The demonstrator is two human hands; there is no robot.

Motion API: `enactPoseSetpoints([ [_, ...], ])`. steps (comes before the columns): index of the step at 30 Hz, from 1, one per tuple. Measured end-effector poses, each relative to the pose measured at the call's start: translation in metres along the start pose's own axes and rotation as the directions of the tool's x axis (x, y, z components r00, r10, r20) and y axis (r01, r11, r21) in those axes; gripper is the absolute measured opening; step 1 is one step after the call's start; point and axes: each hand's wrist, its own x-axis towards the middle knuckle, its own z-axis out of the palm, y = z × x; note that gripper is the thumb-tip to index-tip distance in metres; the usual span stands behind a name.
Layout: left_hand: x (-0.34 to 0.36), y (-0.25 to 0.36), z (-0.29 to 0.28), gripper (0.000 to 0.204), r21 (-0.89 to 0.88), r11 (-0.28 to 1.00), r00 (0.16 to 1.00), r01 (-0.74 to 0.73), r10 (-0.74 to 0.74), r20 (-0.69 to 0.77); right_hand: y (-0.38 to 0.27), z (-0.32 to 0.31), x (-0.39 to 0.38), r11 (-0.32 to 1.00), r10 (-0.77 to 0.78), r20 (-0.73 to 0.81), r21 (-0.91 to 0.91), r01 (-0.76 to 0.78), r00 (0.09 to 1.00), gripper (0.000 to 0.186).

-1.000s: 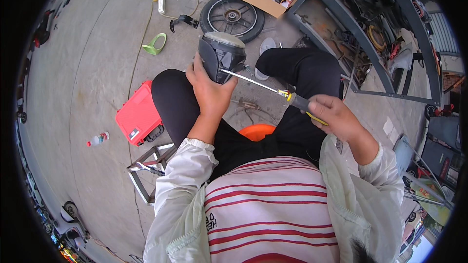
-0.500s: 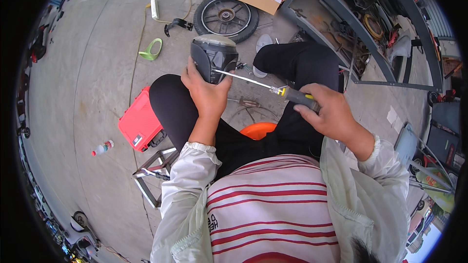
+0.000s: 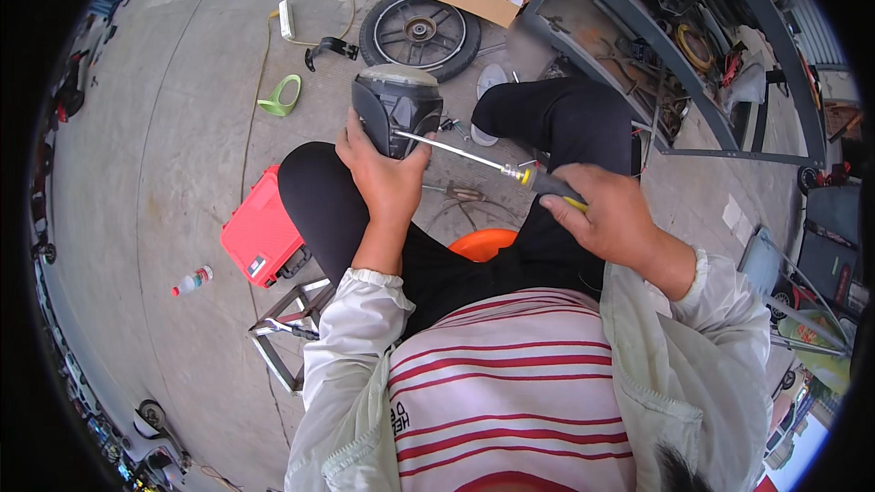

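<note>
My left hand [image 3: 387, 184] is wrapped round the lower part of a headlight [image 3: 375, 107] with a dark plastic housing and a clear lens on its far side. It holds the light up above the floor, between my knees. In my right hand [image 3: 618, 219] is a screwdriver [image 3: 549, 184] with a grey and yellow handle and a long metal shaft. The shaft points left, and its tip meets the back of the housing, just above my left thumb. Whether the tip sits in a screw is too small to make out.
A spoked wheel with tyre [image 3: 421, 30] lies beyond the headlight, beside a cardboard box [image 3: 474, 2] of parts. A metal rack [image 3: 656, 46] stands at right. On the left are a red case [image 3: 260, 230], a green ring-shaped part [image 3: 281, 96] and a plastic bottle [image 3: 192, 280].
My right hand has shifted slightly left along the screwdriver handle, its fingers now closed further over it. The headlight and my left hand stay nearly in place.
</note>
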Motion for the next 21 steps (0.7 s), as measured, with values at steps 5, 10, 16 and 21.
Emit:
enactPoseSetpoints([
  [5,0.005,0.003,-0.005,0.110,-0.006,0.999,0.999,-0.036,0.036,-0.041,-0.001,-0.020,0.011,0.300,0.259,0.685,0.613,-0.731,0.681,0.043],
  [10,0.002,0.001,-0.003,0.112,0.022,1.000,0.998,0.006,-0.005,-0.066,-0.012,-0.007,0.005,0.904,-0.268,-0.153,-0.380,0.194,0.951,0.033],
  [16,0.002,-0.001,-0.006,0.111,0.006,1.000,0.998,-0.004,0.004,-0.062,0.014,-0.025,0.024,0.279,0.186,0.800,0.514,-0.811,0.571,0.033],
  [21,0.002,0.000,-0.011,0.109,0.018,1.000,0.999,0.004,-0.003,-0.054,-0.005,-0.010,0.010,0.995,-0.096,0.006,-0.029,0.097,0.995,0.030],
])
